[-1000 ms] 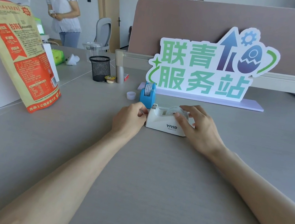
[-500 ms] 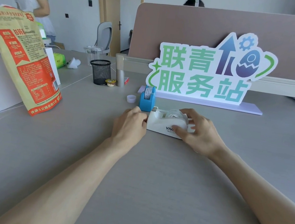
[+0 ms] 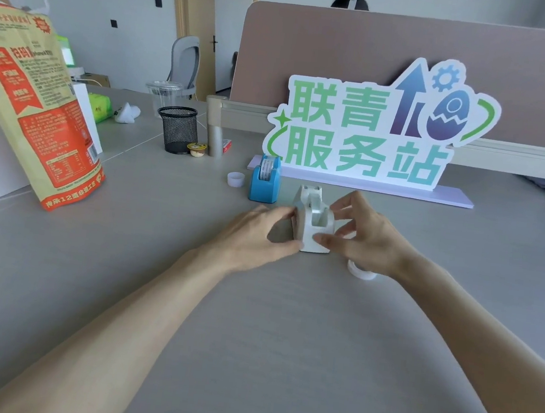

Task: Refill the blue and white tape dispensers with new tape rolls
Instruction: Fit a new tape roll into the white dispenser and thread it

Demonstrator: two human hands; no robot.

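The worktop (image 3: 251,322) lay wide and grey. Both hands pinched the white dispenser (image 3: 312,222): left hand (image 3: 254,235) half-curled with fingertips on its near-left side, right hand (image 3: 367,237) part-open, thumb at its base. To do it well, I'd say brace with the left and seat the roll (image 3: 360,271) squarely. Boxy, white, its cradle looked empty; that roll lay just under the right wrist. Beyond the left hand's fingertips, the blue dispenser (image 3: 264,181) carried tape.
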